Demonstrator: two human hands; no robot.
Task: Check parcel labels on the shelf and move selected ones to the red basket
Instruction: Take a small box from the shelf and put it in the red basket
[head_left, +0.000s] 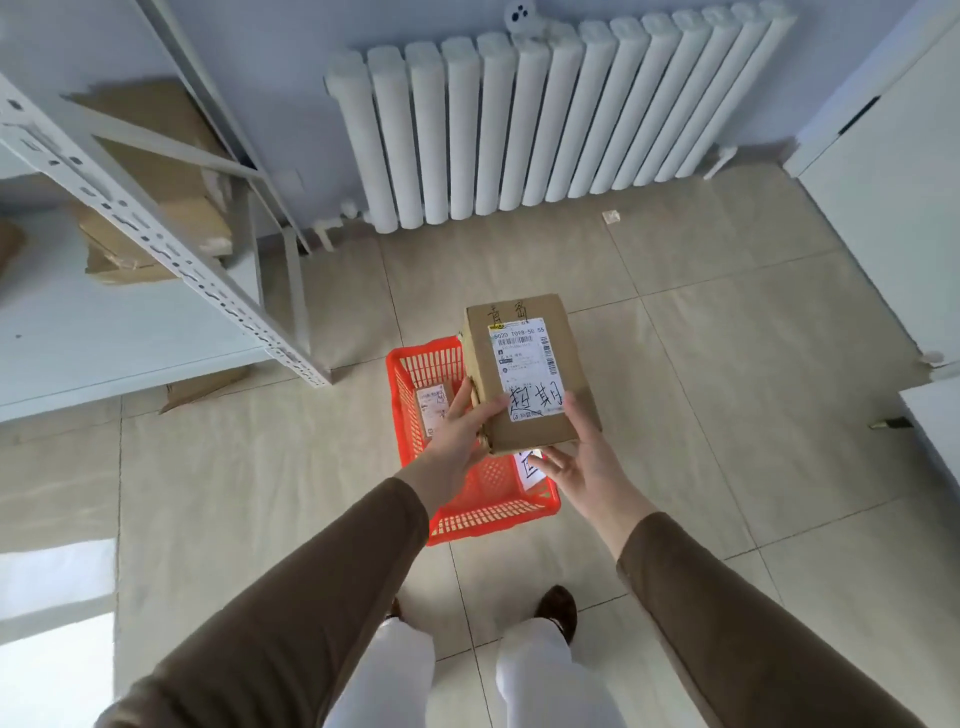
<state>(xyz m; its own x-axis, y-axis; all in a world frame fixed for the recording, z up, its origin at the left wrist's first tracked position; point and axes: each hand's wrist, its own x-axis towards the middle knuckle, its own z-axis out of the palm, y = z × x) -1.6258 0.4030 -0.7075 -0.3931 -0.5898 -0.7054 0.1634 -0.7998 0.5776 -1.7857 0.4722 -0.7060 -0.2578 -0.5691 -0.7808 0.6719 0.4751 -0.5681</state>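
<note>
Box: we see a brown cardboard box held above the red basket, label side up; its white label carries a barcode and large handwritten marks
Left grip: our left hand holds the box at its 8 o'clock corner, thumb lying on the top face beside the label, fingers along the side
Right grip: our right hand supports the box at its 5 o'clock edge, palm up, fingers spread beneath; how far they curl we cannot tell
Basket: on the tiled floor under the box; a smaller labelled parcel lies inside at 10 o'clock; a white sheet shows at its 3 o'clock side
Shelf: the grey metal shelf stands at 10 o'clock from the basket, with more cardboard boxes on it
Wall: a white radiator at 12 o'clock
</note>
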